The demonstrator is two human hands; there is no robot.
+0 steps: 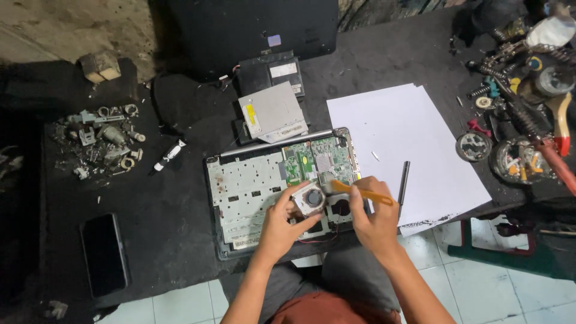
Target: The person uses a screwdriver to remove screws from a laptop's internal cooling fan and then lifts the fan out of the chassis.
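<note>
item: cooling fan [311, 198], pinched in my left hand [281, 223] over the opened laptop [252, 192]; my right hand [373, 217] grips an orange brush [360, 192], apparently mid-cleaning; next calls for gentle strokes.

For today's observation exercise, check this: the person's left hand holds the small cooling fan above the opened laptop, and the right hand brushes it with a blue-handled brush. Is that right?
Not quite. The head view shows the brush has an orange handle, not blue. The rest stands: the left hand holds the cooling fan above the opened laptop, and the right hand works the brush on it.
</note>
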